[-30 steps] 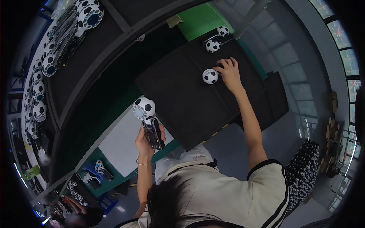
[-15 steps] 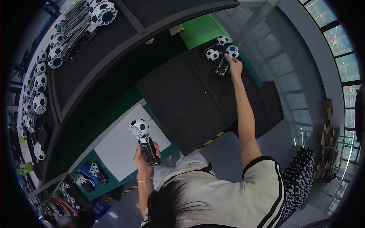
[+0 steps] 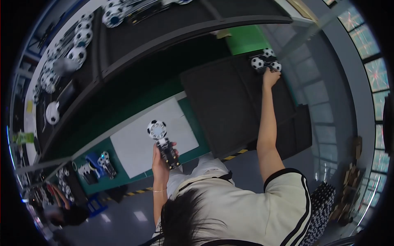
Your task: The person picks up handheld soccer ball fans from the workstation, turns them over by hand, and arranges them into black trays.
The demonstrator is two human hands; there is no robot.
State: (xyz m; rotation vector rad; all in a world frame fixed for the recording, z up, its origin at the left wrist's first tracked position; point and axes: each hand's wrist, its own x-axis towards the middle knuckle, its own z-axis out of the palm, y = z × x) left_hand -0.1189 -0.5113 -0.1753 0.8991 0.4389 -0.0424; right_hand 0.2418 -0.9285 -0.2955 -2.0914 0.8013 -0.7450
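Note:
My left hand (image 3: pixel 160 158) is wrapped round the black handle of a soccer-ball device (image 3: pixel 167 153), its patterned ball head pointing up and away over the white sheet (image 3: pixel 143 141). At the far right of the black mat (image 3: pixel 217 102), my right hand (image 3: pixel 271 76) has its fingers on another soccer-ball device (image 3: pixel 276 66). Two more ball heads, one at the left (image 3: pixel 257 62) and one behind (image 3: pixel 268 52), lie close beside it. The fingertips of my right hand are partly hidden.
Many soccer-ball devices (image 3: pixel 83 37) line the dark shelf (image 3: pixel 164 37). Blue and black parts and a device (image 3: pixel 105 162) lie at the left of the green table (image 3: pixel 188 119). A person (image 3: pixel 67 213) is at the lower left. A green box (image 3: pixel 250 39) stands behind the mat.
My right hand has carried its device across the mat to the far corner and turned it over beside the others. My left hand keeps its device, while the view has shifted.

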